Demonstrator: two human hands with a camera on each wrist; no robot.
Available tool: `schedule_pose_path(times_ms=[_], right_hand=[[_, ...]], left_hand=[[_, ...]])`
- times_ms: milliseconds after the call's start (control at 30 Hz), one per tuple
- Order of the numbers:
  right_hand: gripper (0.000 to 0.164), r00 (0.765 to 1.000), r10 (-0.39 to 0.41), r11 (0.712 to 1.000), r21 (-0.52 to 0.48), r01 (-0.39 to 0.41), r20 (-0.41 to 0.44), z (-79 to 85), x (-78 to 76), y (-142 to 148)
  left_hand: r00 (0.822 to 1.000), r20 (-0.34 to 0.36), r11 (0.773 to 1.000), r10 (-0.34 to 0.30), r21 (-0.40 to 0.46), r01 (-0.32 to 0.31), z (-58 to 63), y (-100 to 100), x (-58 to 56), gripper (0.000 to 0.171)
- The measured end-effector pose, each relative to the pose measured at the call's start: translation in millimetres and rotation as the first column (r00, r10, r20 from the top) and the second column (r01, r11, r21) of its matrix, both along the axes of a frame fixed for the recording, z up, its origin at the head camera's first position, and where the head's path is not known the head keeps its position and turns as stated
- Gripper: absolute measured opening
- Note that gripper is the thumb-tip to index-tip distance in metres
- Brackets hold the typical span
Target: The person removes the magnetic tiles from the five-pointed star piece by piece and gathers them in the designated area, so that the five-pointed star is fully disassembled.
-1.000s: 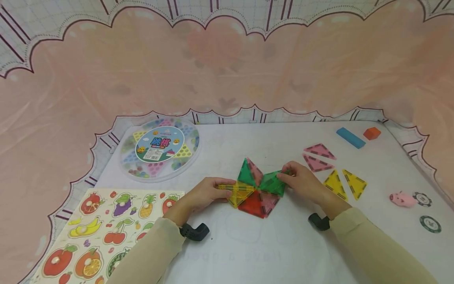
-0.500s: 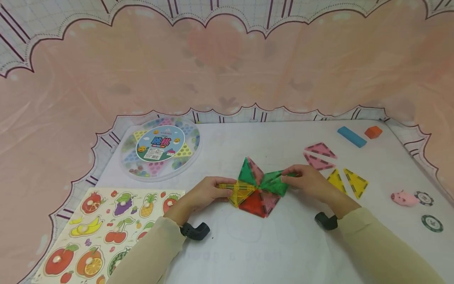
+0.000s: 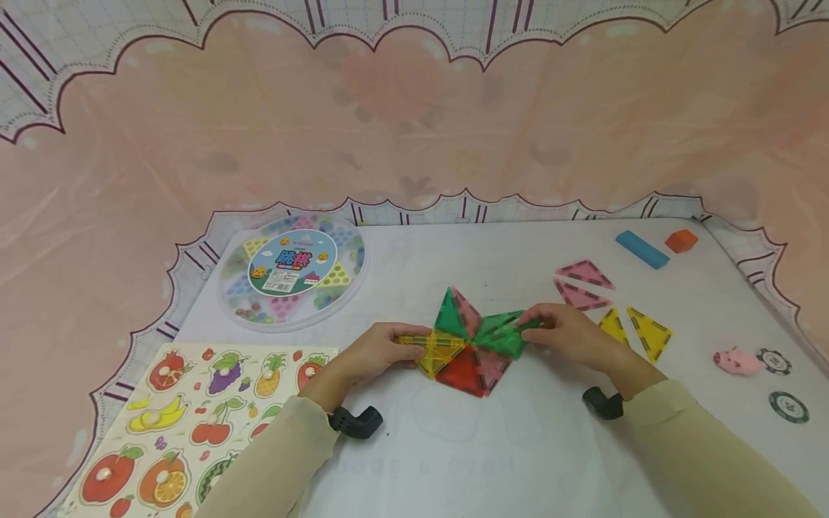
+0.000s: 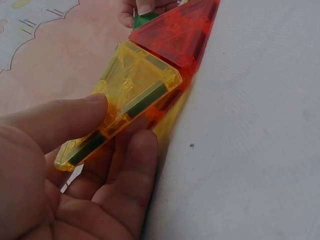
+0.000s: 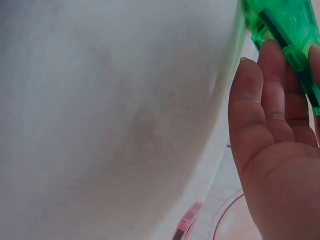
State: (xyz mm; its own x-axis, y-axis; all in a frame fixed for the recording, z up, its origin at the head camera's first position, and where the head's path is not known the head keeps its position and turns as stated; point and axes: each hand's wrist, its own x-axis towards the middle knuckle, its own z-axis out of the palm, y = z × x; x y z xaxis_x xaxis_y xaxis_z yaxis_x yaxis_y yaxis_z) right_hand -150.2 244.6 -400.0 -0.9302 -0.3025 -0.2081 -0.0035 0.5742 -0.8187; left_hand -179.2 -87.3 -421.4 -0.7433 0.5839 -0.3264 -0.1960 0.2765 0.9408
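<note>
A pinwheel-like cluster of translucent magnetic tiles lies mid-table, with a red tile [image 3: 461, 374], pink tiles [image 3: 494, 367] and a green tile [image 3: 448, 316] around its centre. On its left side my left hand [image 3: 378, 351] pinches a yellow triangular magnetic tile [image 4: 130, 82] between thumb and fingers, tilted off the table beside the red one. Opposite, my right hand [image 3: 560, 332] pinches the outer end of a green triangular magnetic tile [image 3: 501, 332]. That green tile overlaps another green piece beneath. In the right wrist view the held green tile [image 5: 285, 30] is partly cut off.
Loose pink triangles [image 3: 583, 295] and yellow triangles [image 3: 650, 334] lie beyond my right hand. Farther right are a blue block [image 3: 641, 250], orange block [image 3: 681, 242], pink pig [image 3: 737, 361] and round chips [image 3: 789, 407]. A round game box [image 3: 291, 273] and fruit board [image 3: 162, 432] occupy the left.
My right hand has shifted a little to the right along the green tile, whose outer end now tilts and shows more. The left hand stays still on the yellow tile.
</note>
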Motion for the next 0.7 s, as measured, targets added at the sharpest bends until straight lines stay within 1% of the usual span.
schedule_pose_path(times_ms=[233, 533, 700], right_hand=[[0.022, 1.0, -0.019, 0.999, 0.045, 0.019, -0.001, -0.9, 3.4, 5], [0.024, 0.998, 0.022, 0.999, 0.046, -0.019, -0.066, 0.5, 6.8, 21], [0.025, 0.998, -0.025, 0.997, 0.066, 0.029, -0.06, 1.4, 11.4, 32]], left_hand=[[1.0, -0.001, 1.0, 0.003, -0.011, -0.003, -0.9, 1, -0.4, 0.039], [1.0, 0.0, 1.0, 0.011, -0.006, -0.011, 0.9, 1, 1.0, 0.039], [1.0, 0.002, 1.0, 0.012, -0.001, -0.012, 1.0, 1, 1.1, 0.039]])
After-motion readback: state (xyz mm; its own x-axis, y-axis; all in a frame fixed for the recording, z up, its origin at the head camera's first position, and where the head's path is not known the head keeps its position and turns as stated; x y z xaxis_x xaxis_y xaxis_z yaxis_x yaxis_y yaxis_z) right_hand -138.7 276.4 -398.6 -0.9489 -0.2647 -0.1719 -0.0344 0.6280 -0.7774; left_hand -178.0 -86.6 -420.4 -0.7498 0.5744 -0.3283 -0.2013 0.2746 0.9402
